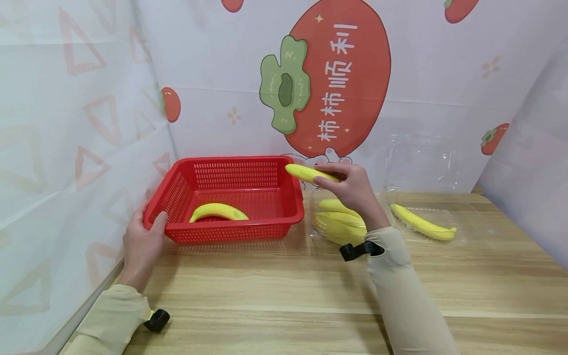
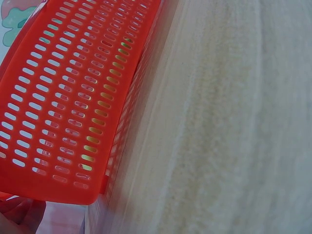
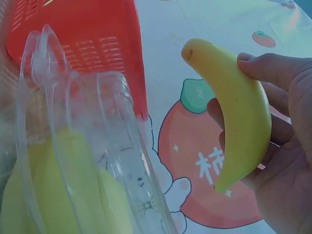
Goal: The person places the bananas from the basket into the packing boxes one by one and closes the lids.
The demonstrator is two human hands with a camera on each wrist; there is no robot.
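Observation:
My right hand (image 1: 352,190) grips a yellow banana (image 3: 239,112) between thumb and fingers, held up near the right rim of a red plastic basket (image 1: 230,231). One end of that banana points left, over the basket's right corner in the head view. My left hand (image 1: 144,244) holds the basket's front left corner, its thumb over the rim. Inside the basket another banana (image 1: 219,211) lies along the front wall. Just below my right hand stands a clear plastic box (image 3: 129,122) with several bananas (image 1: 339,224) in it, partly hidden by my wrist in the head view.
To the right, an open clear plastic box (image 1: 419,187) with its lid raised holds one banana (image 1: 423,224). Both boxes and the basket stand on a wooden table (image 1: 275,296). A printed cloth (image 1: 213,64) hangs behind, and a white cloth wall (image 1: 66,162) borders the left side.

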